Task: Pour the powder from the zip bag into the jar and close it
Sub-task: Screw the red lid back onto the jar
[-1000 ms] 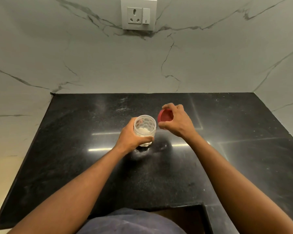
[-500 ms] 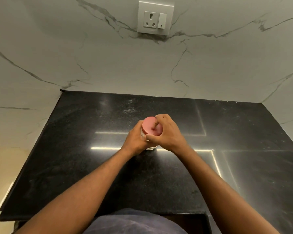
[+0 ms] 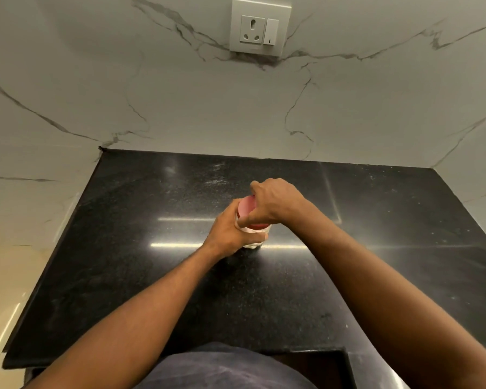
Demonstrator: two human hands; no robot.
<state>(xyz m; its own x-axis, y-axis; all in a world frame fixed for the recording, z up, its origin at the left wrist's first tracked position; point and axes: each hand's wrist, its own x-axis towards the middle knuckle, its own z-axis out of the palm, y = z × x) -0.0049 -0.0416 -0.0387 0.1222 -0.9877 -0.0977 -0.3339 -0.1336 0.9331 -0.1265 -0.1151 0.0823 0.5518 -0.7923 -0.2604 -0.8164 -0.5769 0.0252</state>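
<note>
A small clear jar with white powder inside stands on the black counter, near its middle. My left hand wraps around the jar's side from the left. A red lid sits on the jar's mouth. My right hand grips the lid from above and the right, fingers curled over its rim. Most of the jar is hidden behind both hands. No zip bag is in view.
A marble wall rises behind the counter, with a white socket and switch plate high up. The marble side walls close in left and right. A cut-out in the counter's front edge shows near my body.
A second ago my right hand held the red lid beside the open jar. It then set the lid on the jar's mouth and has since turned on it, while my left hand kept hold of the jar.
</note>
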